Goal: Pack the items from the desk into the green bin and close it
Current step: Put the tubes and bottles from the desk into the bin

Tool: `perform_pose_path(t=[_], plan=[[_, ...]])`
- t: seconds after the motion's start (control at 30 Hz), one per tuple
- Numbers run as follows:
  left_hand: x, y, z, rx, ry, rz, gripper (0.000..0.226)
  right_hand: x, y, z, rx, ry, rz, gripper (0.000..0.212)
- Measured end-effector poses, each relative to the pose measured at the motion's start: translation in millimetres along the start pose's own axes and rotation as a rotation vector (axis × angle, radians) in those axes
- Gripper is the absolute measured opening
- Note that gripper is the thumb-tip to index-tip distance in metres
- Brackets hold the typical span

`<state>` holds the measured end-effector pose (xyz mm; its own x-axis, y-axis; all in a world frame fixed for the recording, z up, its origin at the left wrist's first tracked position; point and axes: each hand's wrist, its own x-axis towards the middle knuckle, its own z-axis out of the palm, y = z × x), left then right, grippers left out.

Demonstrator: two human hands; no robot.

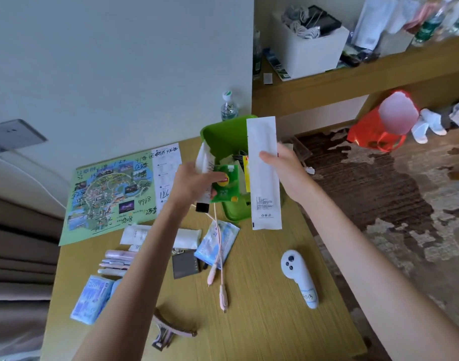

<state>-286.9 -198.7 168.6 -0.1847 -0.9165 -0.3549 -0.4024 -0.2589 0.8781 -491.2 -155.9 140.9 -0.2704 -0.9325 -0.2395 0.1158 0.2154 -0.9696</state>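
The green bin [224, 138] stands open at the desk's far edge, its lid tilted up behind it. My left hand [194, 183] grips a white tube with a black cap [204, 165] together with a green sachet [227, 186] and a pink cable [218, 243] that dangles to the desk, all beside the bin's left wall. My right hand [283, 168] holds a long white packet [265, 173] upright over the bin. A yellow packet [246, 175] sticks up inside the bin.
On the desk [262, 321] lie a light blue pouch [218, 243], a grey card holder [185, 264], pink pens [116, 261], a blue tissue pack [93, 298], a hair claw [168, 332], a white controller [300, 277] and a map sheet [111, 194]. A water bottle [228, 106] stands behind the bin.
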Motion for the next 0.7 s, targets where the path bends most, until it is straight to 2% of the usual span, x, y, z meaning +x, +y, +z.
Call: perform_pose_path(t=[0.1,0.2,0.3,0.37,0.47,0.57,0.63,0.7], plan=[[19,5,-18,-0.161,0.101,0.001,0.017,34,-14,12,-0.022,0.089,-0.008,0.025],[39,1,-35,-0.206,0.172,-0.027,0.016,67,-23,24,-0.131,0.167,-0.021,0.026],[59,-8,-45,-0.226,0.205,-0.054,0.016,95,-16,41,-0.259,0.18,-0.044,0.007],[69,-15,-47,-0.232,0.215,-0.079,0.018,111,-1,53,-0.363,0.207,-0.038,0.021],[82,-23,-44,-0.229,0.212,-0.102,0.022,127,31,65,-0.497,0.137,0.087,0.004],[90,-27,-39,-0.212,0.183,-0.101,0.02,133,60,66,-0.796,-0.107,0.264,0.025],[94,-28,-34,-0.189,0.159,-0.084,0.018,130,63,66,-0.917,-0.099,0.172,0.028],[98,-27,-28,-0.176,0.141,-0.07,0.017,126,55,63,-0.786,-0.016,0.0,0.032]])
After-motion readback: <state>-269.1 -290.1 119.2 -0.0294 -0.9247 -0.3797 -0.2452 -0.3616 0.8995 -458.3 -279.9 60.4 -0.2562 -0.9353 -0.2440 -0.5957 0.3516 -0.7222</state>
